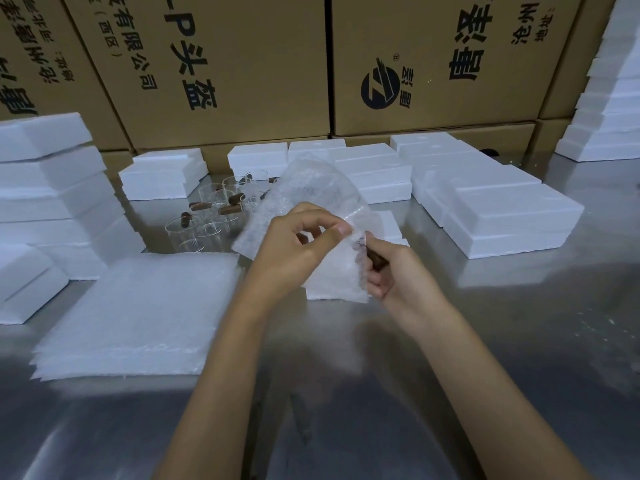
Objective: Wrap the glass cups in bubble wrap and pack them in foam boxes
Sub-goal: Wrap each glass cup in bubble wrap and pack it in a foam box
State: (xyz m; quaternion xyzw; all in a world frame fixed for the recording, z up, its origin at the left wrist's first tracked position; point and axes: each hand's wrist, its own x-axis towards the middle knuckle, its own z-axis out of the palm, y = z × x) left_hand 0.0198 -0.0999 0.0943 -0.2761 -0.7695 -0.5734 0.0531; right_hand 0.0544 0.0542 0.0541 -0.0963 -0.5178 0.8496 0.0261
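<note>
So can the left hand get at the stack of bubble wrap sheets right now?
Probably not right away: the left hand is busy pinching the bubble wrap sheet around a cup. The stack of bubble wrap sheets lies just beside it with nothing in between.

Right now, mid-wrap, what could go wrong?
1. Both hands, left and right, hold the bubble wrap sheet in the air above the metal table; if the cup inside slips out, it could break.
2. The unwrapped glass cups stand bunched close behind the hands; a swing of the sheet might knock one over.
</note>
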